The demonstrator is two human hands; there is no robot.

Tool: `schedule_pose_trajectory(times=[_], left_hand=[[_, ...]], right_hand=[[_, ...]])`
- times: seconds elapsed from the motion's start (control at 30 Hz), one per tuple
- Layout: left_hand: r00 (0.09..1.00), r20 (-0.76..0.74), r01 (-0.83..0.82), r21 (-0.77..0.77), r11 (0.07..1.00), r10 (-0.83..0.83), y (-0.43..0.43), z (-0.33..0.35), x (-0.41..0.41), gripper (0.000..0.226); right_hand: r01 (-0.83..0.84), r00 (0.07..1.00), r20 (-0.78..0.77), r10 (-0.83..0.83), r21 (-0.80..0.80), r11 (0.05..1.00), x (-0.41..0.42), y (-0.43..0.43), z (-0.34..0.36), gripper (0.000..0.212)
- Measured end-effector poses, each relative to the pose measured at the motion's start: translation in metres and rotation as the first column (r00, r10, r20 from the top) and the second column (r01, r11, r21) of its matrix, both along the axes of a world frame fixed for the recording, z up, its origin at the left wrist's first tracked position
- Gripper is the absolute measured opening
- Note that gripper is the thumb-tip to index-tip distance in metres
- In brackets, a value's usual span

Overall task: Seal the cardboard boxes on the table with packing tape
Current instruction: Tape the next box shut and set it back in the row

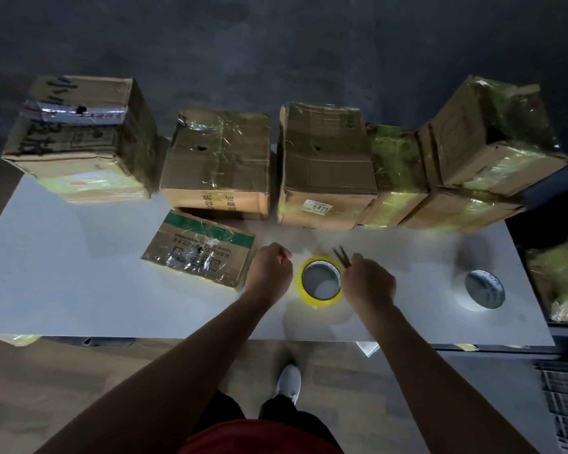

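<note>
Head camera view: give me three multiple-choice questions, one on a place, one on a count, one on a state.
1. Where is the yellow tape roll? A on a box; B on the floor; C on the table.
2. How many tape rolls lie on the table? A one; B two; C four.
3. What is the right hand doing? A holding scissors; B lying flat; C lifting a box.
Answers: 1 C, it lies on the table between the left hand and right hand. 2 B, the yellow one and a white tape roll. 3 A, it grips the scissors.
</note>
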State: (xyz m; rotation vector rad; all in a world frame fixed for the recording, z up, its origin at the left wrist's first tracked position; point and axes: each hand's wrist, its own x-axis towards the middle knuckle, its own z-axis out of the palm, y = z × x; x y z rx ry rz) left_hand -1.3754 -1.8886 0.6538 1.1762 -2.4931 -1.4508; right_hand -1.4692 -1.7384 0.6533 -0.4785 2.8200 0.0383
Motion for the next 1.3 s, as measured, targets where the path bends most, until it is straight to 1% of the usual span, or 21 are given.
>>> schedule_pose_trajectory(times=[0.07, 0.23, 0.3, 0.37, 0.4, 0.47, 0.57, 0.6, 0.67, 0.73, 0.8, 0.83, 0.9, 1.0, 1.07, 1.1, 1.17, 1.2, 1.23, 1.27, 1.3], left_hand=[[1.0, -0.014, -0.006, -0.01, 1.0, 0.006, -0.017, 0.007, 0.009, 0.021], [0.999, -0.028, -0.033, -0.08, 0.996, 0.031, -0.069, 0.011, 0.041, 0.015], [1.0, -0.007, -0.009, -0.11, 0.994, 0.008, -0.091, 0.007, 0.057, 0.009], [0.996, 0.08, 0.068, -0.263, 0.962, -0.048, -0.114, -0.001, 0.074, 0.013], [0.987, 0.144, 0.122, -0.349, 0.929, -0.075, -0.125, -0.006, 0.082, 0.022], [0.958, 0.259, 0.225, -0.427, 0.876, -0.12, -0.144, -0.012, 0.095, 0.041], [0.881, 0.409, 0.43, -0.484, 0.762, -0.237, -0.16, -0.017, 0.104, 0.047], [0.861, 0.428, 0.476, -0.491, 0.73, -0.273, -0.162, -0.016, 0.105, 0.047], [0.84, 0.445, 0.513, -0.465, 0.721, -0.31, -0.163, -0.01, 0.106, 0.05], [0.819, 0.472, 0.54, -0.444, 0.715, -0.326, -0.163, -0.006, 0.106, 0.05], [0.8, 0.495, 0.566, -0.434, 0.701, -0.339, -0.159, -0.004, 0.109, 0.047], [0.795, 0.499, 0.572, -0.429, 0.699, -0.344, -0.157, -0.003, 0.111, 0.046], [0.809, 0.472, 0.555, -0.416, 0.72, -0.351, -0.153, 0.0, 0.117, 0.046], [0.881, 0.328, 0.458, -0.406, 0.791, -0.342, -0.156, 0.005, 0.126, 0.042], [0.944, 0.185, 0.325, -0.376, 0.868, -0.274, -0.165, 0.01, 0.129, 0.038], [0.962, 0.138, 0.273, -0.391, 0.879, -0.237, -0.171, 0.013, 0.128, 0.04], [0.971, 0.112, 0.239, -0.464, 0.853, -0.211, -0.184, 0.021, 0.121, 0.051], [0.971, 0.096, 0.238, -0.415, 0.878, -0.219, -0.19, 0.027, 0.117, 0.06], [0.969, 0.07, 0.248, -0.257, 0.934, -0.238, -0.197, 0.035, 0.112, 0.068], [0.965, 0.018, 0.261, -0.021, 0.965, -0.26, -0.203, 0.045, 0.107, 0.071], [0.957, -0.039, 0.289, 0.198, 0.937, -0.287, -0.208, 0.053, 0.103, 0.069]], right_hand=[[-0.048, 0.999, -0.008, 0.047, -0.076, 0.996, 0.009, -0.026, 0.008, 0.029], [-0.269, 0.961, -0.125, 0.248, -0.206, 0.941, 0.051, -0.094, 0.019, 0.022], [-0.285, 0.958, -0.1, 0.269, -0.223, 0.932, 0.065, -0.117, 0.017, 0.022], [-0.247, 0.968, -0.01, 0.25, -0.196, 0.949, 0.075, -0.135, 0.011, 0.026], [-0.207, 0.973, 0.064, 0.222, -0.183, 0.961, 0.078, -0.142, 0.006, 0.03], [-0.099, 0.958, 0.247, 0.145, -0.187, 0.977, 0.084, -0.151, -0.004, 0.034], [0.105, 0.871, 0.49, 0.035, -0.255, 0.961, 0.09, -0.161, -0.017, 0.044], [0.149, 0.855, 0.518, 0.016, -0.275, 0.95, 0.091, -0.163, -0.02, 0.047], [0.228, 0.851, 0.524, -0.035, -0.307, 0.924, 0.092, -0.164, -0.022, 0.049], [0.38, 0.805, 0.583, -0.109, -0.367, 0.849, 0.09, -0.163, -0.022, 0.041], [0.603, 0.674, 0.717, -0.177, -0.396, 0.692, 0.088, -0.162, -0.021, 0.035], [0.681, 0.616, 0.764, -0.191, -0.395, 0.616, 0.088, -0.161, -0.019, 0.04], [0.73, 0.585, 0.787, -0.195, -0.407, 0.55, 0.088, -0.161, -0.016, 0.052], [0.725, 0.608, 0.78, -0.15, -0.468, 0.505, 0.088, -0.161, -0.007, 0.054], [0.694, 0.638, 0.768, -0.063, -0.538, 0.478, 0.082, -0.162, 0.004, 0.046], [0.657, 0.66, 0.751, 0.003, -0.58, 0.482, 0.078, -0.162, 0.012, 0.041], [0.54, 0.711, 0.689, 0.139, -0.663, 0.518, 0.066, -0.163, 0.031, 0.038], [0.483, 0.731, 0.653, 0.2, -0.701, 0.525, 0.06, -0.163, 0.041, 0.038], [0.435, 0.743, 0.62, 0.253, -0.733, 0.522, 0.054, -0.162, 0.052, 0.037], [0.391, 0.75, 0.589, 0.3, -0.761, 0.517, 0.048, -0.161, 0.062, 0.036], [0.352, 0.757, 0.56, 0.335, -0.783, 0.513, 0.043, -0.16, 0.07, 0.034]])
